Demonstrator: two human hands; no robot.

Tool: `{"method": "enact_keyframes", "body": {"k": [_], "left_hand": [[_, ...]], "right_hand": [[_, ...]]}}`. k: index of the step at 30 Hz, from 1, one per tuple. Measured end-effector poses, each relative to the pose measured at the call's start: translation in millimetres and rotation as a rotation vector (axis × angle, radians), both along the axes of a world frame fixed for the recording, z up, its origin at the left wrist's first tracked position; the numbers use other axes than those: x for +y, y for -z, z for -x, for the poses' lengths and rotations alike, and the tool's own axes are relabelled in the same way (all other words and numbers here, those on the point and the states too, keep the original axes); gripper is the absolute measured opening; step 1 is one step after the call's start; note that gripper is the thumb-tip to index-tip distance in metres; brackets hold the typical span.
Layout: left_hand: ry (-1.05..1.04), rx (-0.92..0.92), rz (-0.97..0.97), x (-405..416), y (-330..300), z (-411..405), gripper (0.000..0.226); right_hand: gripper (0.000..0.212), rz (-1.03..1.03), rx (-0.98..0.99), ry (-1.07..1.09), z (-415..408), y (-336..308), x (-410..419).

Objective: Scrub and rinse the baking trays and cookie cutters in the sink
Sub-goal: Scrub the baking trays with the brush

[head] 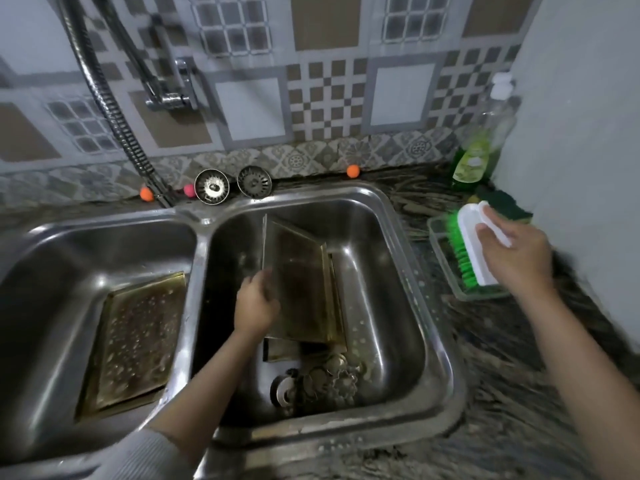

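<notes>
While the left hand (255, 308) grips one baking tray (299, 285) by its near edge and tilts it upright inside the right basin (388, 237) of the sink, the right hand (512, 252) closes around the white handle of a green-bristled scrubbing brush (467, 251) over a clear dish (446, 268) on the bench, right of that basin. Scrubbing seems about to begin; the brush must next be carried to the tray's face. This tray looks brownish and stained. More trays lie beneath it, cookie cutters (325, 381) sit nearer the person, and another tray (135, 341), beaded with water, rests in the left basin.
</notes>
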State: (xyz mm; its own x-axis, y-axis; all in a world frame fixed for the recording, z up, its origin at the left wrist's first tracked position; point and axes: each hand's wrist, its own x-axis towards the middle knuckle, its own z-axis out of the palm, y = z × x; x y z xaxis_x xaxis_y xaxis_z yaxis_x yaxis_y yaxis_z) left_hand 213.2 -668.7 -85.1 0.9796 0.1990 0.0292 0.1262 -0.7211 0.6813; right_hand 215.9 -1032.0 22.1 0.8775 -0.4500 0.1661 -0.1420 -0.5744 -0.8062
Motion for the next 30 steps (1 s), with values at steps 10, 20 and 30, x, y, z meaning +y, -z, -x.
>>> {"method": "enact_keyframes", "body": {"k": [10,20,30], "left_hand": [[-0.252,-0.100,0.236,-37.6,-21.9,30.0,0.058],[-0.376,-0.189,0.555,-58.4,-47.9,48.8,0.039],[-0.300,-0.285,0.718,-95.7,-68.5,86.1,0.043]], "right_hand": [[0.038,0.252,0.292,-0.150,-42.2,30.5,-23.0],[0.036,-0.054,-0.015,-0.234,-20.7,-16.0,0.4],[0.036,0.040,-0.133,-0.390,-27.1,15.8,150.7]]}}
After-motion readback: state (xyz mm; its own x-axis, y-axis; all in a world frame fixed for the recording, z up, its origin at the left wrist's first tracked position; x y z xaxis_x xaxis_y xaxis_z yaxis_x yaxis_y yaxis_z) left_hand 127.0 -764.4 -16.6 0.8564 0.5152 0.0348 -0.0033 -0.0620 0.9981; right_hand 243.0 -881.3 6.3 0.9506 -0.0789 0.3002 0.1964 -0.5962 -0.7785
